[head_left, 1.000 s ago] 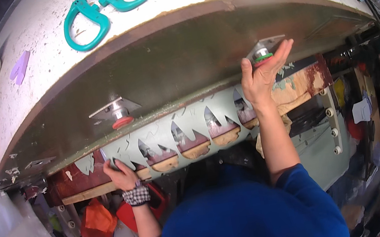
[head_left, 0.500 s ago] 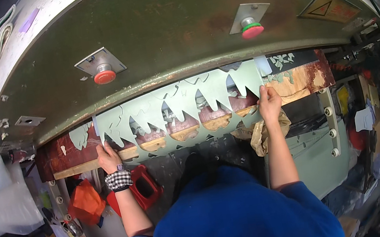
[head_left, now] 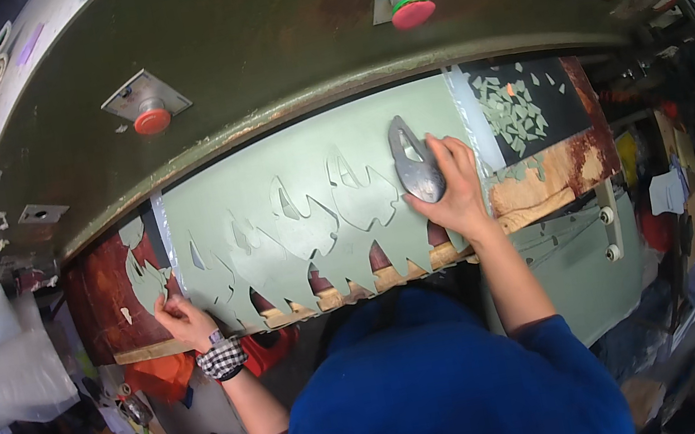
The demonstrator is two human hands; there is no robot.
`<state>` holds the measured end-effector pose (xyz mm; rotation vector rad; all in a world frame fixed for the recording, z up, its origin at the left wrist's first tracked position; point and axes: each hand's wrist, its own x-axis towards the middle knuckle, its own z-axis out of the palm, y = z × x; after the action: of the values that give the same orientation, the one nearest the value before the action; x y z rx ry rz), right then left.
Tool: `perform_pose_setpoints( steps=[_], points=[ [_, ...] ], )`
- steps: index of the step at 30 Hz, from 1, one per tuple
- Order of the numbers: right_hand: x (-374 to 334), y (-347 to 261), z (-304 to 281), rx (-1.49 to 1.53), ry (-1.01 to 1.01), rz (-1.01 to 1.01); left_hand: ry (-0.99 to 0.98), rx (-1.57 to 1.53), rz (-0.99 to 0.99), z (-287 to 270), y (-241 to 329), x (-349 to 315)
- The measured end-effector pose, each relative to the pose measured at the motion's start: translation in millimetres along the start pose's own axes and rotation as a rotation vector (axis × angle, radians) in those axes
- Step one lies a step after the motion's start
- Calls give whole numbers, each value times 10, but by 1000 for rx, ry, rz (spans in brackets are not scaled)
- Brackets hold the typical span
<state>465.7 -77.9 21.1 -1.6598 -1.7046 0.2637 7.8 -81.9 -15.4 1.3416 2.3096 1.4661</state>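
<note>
A pale green sheet [head_left: 248, 174] lies across the work board, with a row of cut shapes and jagged openings towards its near edge. My right hand [head_left: 455, 190] grips a dark grey cutting die [head_left: 420, 175], pointed at its far end, on the right part of the sheet. By the sheet's left edge, my left hand [head_left: 188, 324] has bent fingers somewhat apart. Its fingertips are at the near end of some loose green cut pieces [head_left: 147, 283]; whether they touch them is hard to tell.
A dark green machine beam [head_left: 265, 56] spans the back, with a left red button [head_left: 152, 119] and a right red button [head_left: 412, 11]. Small green scraps [head_left: 514, 111] lie on the board's right end. Below are an orange bag [head_left: 158, 377] and a roller rail [head_left: 608, 219].
Both hands have let go of the sheet's side edges. The sheet has shifted towards me, showing more uncut surface behind. My right hand has taken hold of the die.
</note>
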Motion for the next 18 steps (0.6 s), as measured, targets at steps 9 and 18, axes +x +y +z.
perform_pose_setpoints(
  steps=[9,18],
  points=[
    [161,171,-163,774,45,423,-1081,-289,205,1336,2039,-851],
    [73,381,-207,1562,270,540,-1351,-303,-24,1851,2565,-1254]
  ],
)
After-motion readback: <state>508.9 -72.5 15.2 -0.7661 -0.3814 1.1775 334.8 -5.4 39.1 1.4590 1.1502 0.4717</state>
